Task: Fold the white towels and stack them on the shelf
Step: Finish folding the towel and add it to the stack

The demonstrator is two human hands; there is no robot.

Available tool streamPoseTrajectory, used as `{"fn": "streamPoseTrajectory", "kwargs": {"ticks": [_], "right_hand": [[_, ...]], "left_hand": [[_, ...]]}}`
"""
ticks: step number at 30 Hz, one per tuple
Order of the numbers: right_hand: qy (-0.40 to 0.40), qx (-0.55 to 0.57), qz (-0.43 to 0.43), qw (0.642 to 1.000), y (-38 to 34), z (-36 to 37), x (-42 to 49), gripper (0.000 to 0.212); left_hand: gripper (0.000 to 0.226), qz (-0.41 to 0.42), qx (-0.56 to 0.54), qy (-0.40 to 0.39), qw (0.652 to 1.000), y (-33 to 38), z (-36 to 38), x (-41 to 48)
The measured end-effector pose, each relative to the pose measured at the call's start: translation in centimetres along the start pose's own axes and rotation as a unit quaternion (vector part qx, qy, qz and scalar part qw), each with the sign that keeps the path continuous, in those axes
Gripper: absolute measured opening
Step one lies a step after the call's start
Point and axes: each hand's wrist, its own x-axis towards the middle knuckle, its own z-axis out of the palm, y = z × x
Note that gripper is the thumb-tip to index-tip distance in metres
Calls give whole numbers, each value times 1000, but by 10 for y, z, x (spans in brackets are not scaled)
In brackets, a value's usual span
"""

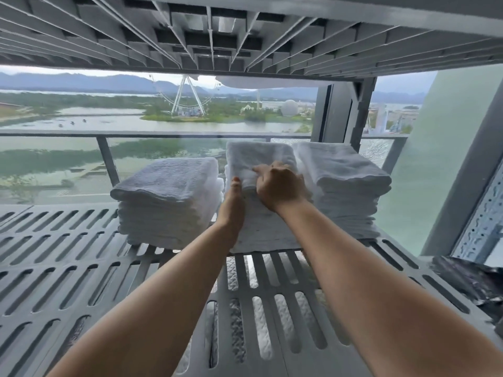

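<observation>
— What are the arms doing?

— Both are reaching forward from the bottom of the frame toward the centre, bare and nearly straight, the left one rising from the lower left, the right one from the lower right.

— And the left hand (233,202)?

— It is standing edge-on, thumb up, fingers hidden from view.

— The right hand (279,185)?

— It is lying palm down just above and right of the left, wrist bent, fingers curling and pinching at the tips.
</observation>
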Motion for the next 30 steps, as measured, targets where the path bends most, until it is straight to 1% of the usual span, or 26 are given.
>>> {"fn": "streamPoseTrajectory", "kwargs": {"ticks": [1, 5, 8, 12, 15, 17, 19, 21, 23, 25, 27, 28, 30], "right_hand": [[13, -12, -4, 1000, 2, 1, -2, 40], [147, -17, -33, 988, 17, 24, -34, 42], [189, -10, -32, 981, 15, 49, -48, 44], [243, 10, -52, 969, 16, 73, -48, 40], [251, 10, -56, 966, 18, 74, -47, 40], [248, 12, -60, 967, 16, 71, -50, 41], [246, 14, -64, 967, 15, 68, -54, 42], [244, 16, -67, 967, 17, 67, -57, 45], [240, 16, -66, 968, 19, 68, -59, 46], [229, 6, -64, 971, 17, 71, -59, 47], [219, -6, -69, 973, 16, 74, -59, 48], [213, -11, -70, 974, 17, 73, -59, 48], [208, -16, -68, 976, 18, 70, -60, 48]], "left_hand": [[72, -4, -11, -3, 1000, 0, 0, 0], [63, -6, -23, -10, 1000, -1, 1, 0], [59, -17, -19, 10, 1000, -9, 1, 8], [66, -19, -34, 3, 999, -17, -2, 16], [66, -10, -51, 6, 999, -16, 2, 14], [61, 3, -66, 6, 998, -11, 4, 12], [56, 2, -94, -23, 995, -8, 3, 8], [56, -2, -123, -54, 991, -9, 2, 8], [57, -1, -113, -38, 993, -8, 5, 3], [60, 1, -105, 7, 994, -11, 7, 1], [62, -8, -89, 34, 995, -12, 8, 0], [62, -12, -78, 36, 996, -10, 8, -1], [62, -29, -57, 13, 998, -5, 6, -7]]}}
